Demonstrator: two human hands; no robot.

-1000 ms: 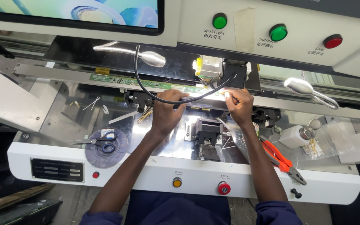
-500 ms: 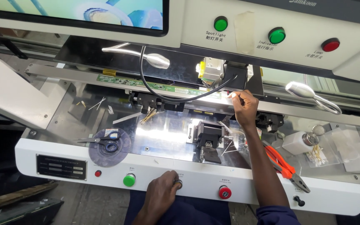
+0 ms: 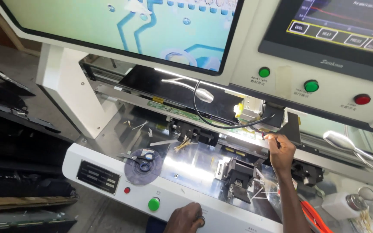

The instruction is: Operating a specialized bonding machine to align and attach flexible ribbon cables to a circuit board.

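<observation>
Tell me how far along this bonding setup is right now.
Looks done: the green circuit strip lies along the rail under the lit head. In hand: the right hand touches the strip's edge below that head, while the left hand rests on a front-panel knob. Left: the green button is untouched.

Bare hands (image 3: 281,152), forearms apparently sleeveless.

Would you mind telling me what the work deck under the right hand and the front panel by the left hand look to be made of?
The work deck looks like polished bare metal: it mirrors the lamp glare. The front panel, where the left hand rests on a knob, seems to be white painted sheet metal, smooth and matte, possibly plastic. The right hand touches the lit bar above.
</observation>
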